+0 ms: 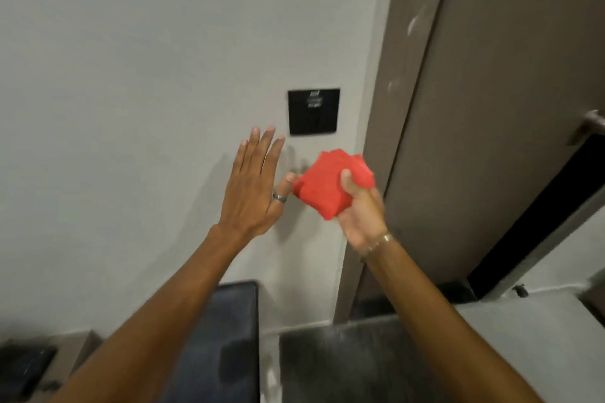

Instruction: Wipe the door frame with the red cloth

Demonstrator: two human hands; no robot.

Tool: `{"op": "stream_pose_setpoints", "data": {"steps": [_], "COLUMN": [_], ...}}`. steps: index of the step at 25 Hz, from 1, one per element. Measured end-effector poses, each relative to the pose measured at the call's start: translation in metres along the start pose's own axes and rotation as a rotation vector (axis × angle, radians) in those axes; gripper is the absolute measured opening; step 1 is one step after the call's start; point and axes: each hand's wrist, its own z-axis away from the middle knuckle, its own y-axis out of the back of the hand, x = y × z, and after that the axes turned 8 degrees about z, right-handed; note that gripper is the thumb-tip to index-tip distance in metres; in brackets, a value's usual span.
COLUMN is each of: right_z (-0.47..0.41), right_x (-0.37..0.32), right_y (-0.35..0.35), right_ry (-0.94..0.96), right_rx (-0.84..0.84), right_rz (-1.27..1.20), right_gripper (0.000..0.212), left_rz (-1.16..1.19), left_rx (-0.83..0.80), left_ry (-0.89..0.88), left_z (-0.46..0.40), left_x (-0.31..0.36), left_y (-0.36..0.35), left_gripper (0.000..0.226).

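My right hand (360,209) grips a folded red cloth (324,183) from below, thumb on top, held in front of the wall just left of the grey-brown door frame (406,75). The cloth is apart from the frame. My left hand (252,183) is flat and spread with fingers up, and its thumb tip touches the cloth's left edge. A ring sits on that thumb. The frame runs from top right down to the floor, with pale smudges on its upper part.
A black switch plate (313,111) is on the white wall above my hands. The brown door (507,108) with a metal handle (589,127) stands right of the frame. A dark blue case (229,337) stands below, and a dark mat (343,363) lies on the floor.
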Motion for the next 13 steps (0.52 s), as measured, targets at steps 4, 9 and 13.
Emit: {"op": "stream_pose_setpoints", "data": {"steps": [4,9,13], "right_z": [-0.014,-0.096,-0.127], "right_x": [-0.081,-0.106,-0.057], "right_y": [0.026,0.058,0.082], "right_ry": [0.623,1.391,1.254], "right_rx": [0.395,0.215,0.064], "right_rz": [0.303,1.567,1.864], "right_gripper": [0.060,0.071,0.076], "left_rz": [-0.042,-0.084,-0.196], "left_rx": [0.065,0.102,0.003], "left_ry": [-0.106,-0.127,-0.177], "left_z": [-0.057,-0.111,-0.119], "left_x": [0.034,0.067,0.070], "left_y": [0.011,0.015,0.008], "left_gripper": [0.069,0.066,0.068]}}
